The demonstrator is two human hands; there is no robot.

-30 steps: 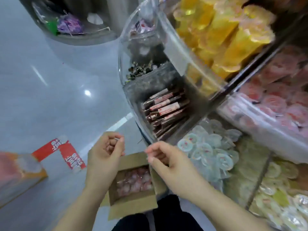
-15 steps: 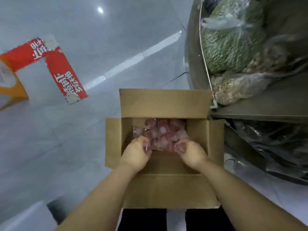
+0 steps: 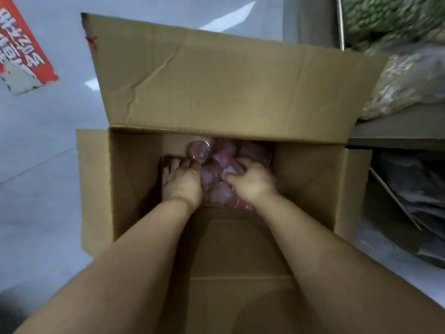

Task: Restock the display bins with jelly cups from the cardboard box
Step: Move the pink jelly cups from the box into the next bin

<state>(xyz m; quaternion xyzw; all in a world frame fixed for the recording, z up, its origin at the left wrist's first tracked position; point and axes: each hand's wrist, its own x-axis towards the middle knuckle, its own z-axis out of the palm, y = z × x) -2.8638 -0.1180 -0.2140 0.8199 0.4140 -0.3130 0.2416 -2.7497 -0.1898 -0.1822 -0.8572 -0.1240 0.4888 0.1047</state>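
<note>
A matt brown cardboard box [image 3: 231, 92], its far flap creased and slightly rough. Inside lie pink jelly cups [image 3: 199, 150] of clear, glossy plastic. The floor [image 3: 43, 145] at left is smooth, pale and faintly shiny. A torn red printed carton piece [image 3: 21, 56] lies far left. At right, clear crinkled plastic bags [image 3: 407, 78] sit on a dull grey metal shelf [image 3: 397, 133].

Red printed card [image 3: 22, 47] on grey floor [image 3: 43, 165], bagged green goods [image 3: 385, 15] on shelf [image 3: 397, 131]
</note>
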